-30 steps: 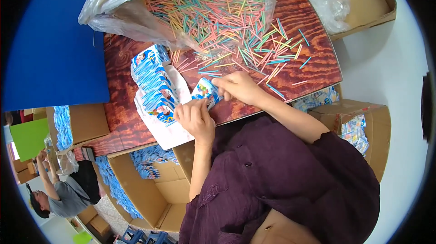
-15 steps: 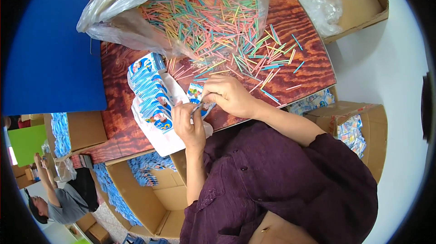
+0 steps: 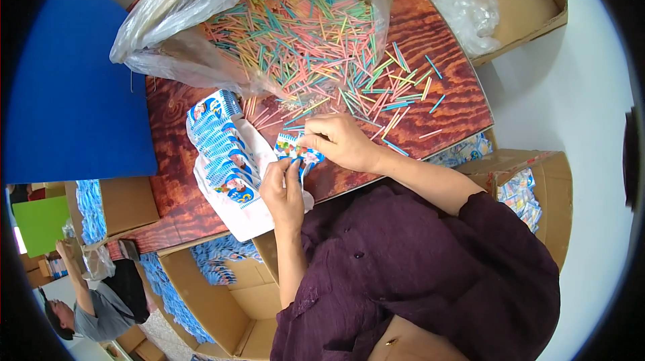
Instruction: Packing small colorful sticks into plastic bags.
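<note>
A small blue-and-white printed packet is between my hands, just over the table's near edge. My left hand pinches its lower part between thumb and fingers. My right hand is closed at its right side, fingertips pressed on the packet and partly covering it. Left of them, a long overlapping row of similar packets lies on a white cloth or sheet. Beyond my hands spreads a heap of thin pastel sticks, pink, green, yellow and blue.
Clear plastic sheeting surrounds the heap. Loose sticks lie scattered on the wood-patterned table. Cardboard boxes stand around: one with packets at right, one below. A blue panel is at left; another person stands lower left.
My fingertips have moved apart from close together, and more of the packet's printed face shows. The whole view has shifted slightly.
</note>
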The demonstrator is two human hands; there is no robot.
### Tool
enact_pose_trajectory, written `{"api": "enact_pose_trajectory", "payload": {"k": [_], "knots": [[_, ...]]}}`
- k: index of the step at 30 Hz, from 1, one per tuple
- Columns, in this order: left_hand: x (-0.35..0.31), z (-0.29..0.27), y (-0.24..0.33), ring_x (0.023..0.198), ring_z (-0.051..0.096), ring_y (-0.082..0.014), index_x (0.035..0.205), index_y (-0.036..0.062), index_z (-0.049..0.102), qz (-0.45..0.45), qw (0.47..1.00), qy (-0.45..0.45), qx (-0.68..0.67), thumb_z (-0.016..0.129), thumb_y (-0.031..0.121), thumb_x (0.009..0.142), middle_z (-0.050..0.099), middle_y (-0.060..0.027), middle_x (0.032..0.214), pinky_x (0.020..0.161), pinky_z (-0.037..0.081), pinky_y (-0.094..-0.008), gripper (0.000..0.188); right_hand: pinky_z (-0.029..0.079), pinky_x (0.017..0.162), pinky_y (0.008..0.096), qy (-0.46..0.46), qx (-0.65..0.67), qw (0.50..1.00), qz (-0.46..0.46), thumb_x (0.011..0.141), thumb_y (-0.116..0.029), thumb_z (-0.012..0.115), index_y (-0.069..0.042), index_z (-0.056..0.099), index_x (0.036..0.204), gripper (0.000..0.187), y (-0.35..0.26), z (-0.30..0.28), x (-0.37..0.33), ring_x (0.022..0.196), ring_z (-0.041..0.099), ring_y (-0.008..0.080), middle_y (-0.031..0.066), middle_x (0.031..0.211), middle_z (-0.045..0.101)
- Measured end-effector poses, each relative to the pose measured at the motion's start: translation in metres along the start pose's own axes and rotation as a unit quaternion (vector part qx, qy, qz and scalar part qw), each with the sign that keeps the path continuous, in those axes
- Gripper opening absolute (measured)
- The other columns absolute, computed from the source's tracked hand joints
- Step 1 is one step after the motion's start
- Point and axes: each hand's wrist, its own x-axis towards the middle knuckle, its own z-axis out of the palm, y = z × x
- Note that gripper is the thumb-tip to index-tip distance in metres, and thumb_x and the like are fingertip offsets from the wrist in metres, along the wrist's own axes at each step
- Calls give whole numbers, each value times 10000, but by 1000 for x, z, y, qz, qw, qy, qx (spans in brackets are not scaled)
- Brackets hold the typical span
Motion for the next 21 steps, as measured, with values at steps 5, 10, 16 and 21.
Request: {"api": "enact_pose_trajectory", "payload": {"k": [5,10,16,21], "knots": [[0,2,-6,710,561,-177,877,-45,613,56,997,7,47,587,1,894,604,-104,774,663,440,-296,56,491,723,364,53,-26,993,-102,893,-88,533,21,641,870,155,33,-27,24,770,626,270,121,785,629],[-3,-1,-4,718,572,-197,889,-47,612,39,999,19,4,580,-17,890,604,-111,782,668,440,-295,43,494,824,419,226,-389,890,-74,830,-53,531,-8,667,995,218,76,-127,100,945,624,316,140,972,661],[-3,7,0,736,575,-202,915,-52,610,46,999,7,-28,577,-20,892,605,-117,803,687,442,-297,51,436,854,380,76,-630,773,6,760,-45,599,-53,667,974,224,97,-134,126,1063,526,270,84,1092,613],[-2,7,-1,751,573,-203,912,-54,608,33,999,-1,-36,577,-13,896,603,-120,815,698,441,-295,54,415,796,353,128,-611,769,-136,687,-41,634,-16,635,978,292,115,-133,124,993,545,264,104,1004,612]]}}
